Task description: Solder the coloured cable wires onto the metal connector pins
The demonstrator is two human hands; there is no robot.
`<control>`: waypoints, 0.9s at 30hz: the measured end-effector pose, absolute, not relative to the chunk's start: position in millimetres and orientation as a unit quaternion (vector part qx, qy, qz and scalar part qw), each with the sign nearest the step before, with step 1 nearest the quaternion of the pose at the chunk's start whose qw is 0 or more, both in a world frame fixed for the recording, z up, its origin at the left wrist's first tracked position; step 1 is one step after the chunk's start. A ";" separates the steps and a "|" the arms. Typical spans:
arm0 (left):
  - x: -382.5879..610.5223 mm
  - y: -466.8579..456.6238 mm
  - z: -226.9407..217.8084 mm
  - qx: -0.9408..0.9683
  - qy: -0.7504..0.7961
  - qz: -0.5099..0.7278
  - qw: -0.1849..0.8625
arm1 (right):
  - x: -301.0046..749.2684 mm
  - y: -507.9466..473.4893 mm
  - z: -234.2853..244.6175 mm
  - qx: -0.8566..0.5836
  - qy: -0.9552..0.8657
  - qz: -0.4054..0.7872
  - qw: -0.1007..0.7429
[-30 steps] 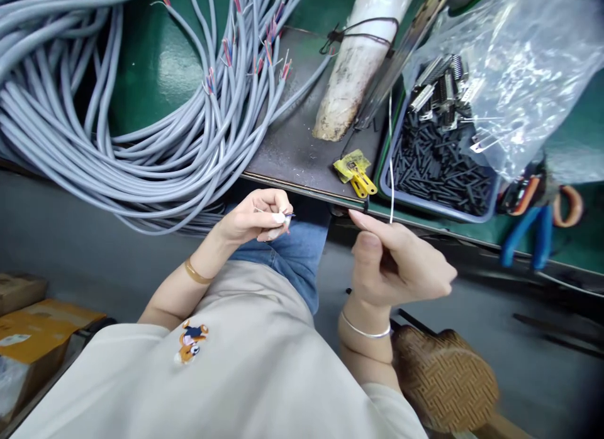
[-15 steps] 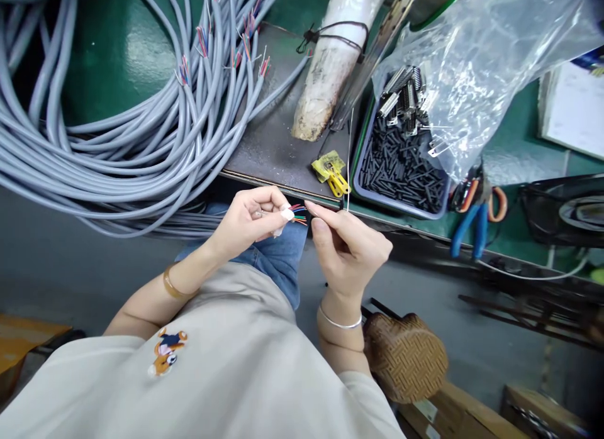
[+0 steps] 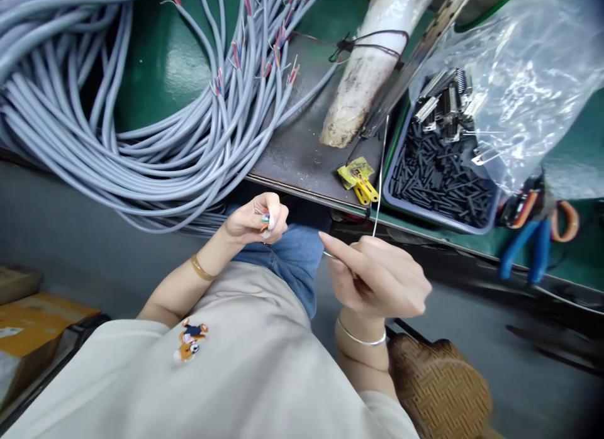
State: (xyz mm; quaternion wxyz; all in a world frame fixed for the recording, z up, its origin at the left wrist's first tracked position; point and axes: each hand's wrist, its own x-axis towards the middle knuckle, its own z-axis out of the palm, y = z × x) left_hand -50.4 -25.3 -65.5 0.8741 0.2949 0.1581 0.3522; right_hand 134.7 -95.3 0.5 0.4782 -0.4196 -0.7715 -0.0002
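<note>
My left hand [image 3: 257, 219] is closed in a pinch above my lap. Between its fingertips are the ends of a small bunch of coloured wires [image 3: 265, 222], with green, blue and orange showing. Something white covers a fingertip there. My right hand [image 3: 377, 275] is apart from it, to the right, thumb and forefinger pressed together. A thin silvery-white wire [image 3: 376, 219] runs down from the bench behind this hand, and a short tip sticks out by the forefinger. Most of its grip on the wire is hidden.
Grey cables [image 3: 189, 175] with stripped ends lie coiled on the bench at left. A yellow clip-like tool [image 3: 364, 187] lies at the bench edge. Right of it stand a bin [image 3: 491, 216] of black tubes and metal connectors, a plastic bag [image 3: 533, 68] and blue-handled pliers [image 3: 523, 250]. A stool [image 3: 438, 388] is below.
My hands have moved apart, the right one down and toward me. My left hand has turned, so the wire ends now point toward me. The whole view has shifted, with the bench things further right.
</note>
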 end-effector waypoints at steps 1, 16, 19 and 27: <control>-51.6 -25.8 -67.5 0.293 0.168 0.346 0.875 | 134.5 -94.8 0.4 -0.424 -0.768 -0.006 0.479; -58.6 -28.5 -71.4 0.307 0.161 0.329 0.878 | 128.9 -93.6 2.4 -0.474 -0.733 -0.054 0.485; -55.8 -28.7 -55.8 0.299 0.196 0.358 0.863 | 126.9 -93.8 3.6 -0.521 -0.703 0.031 0.483; -43.7 -35.7 -27.0 0.338 0.330 0.392 0.789 | 131.7 -93.2 -5.3 -0.564 -0.647 0.155 0.489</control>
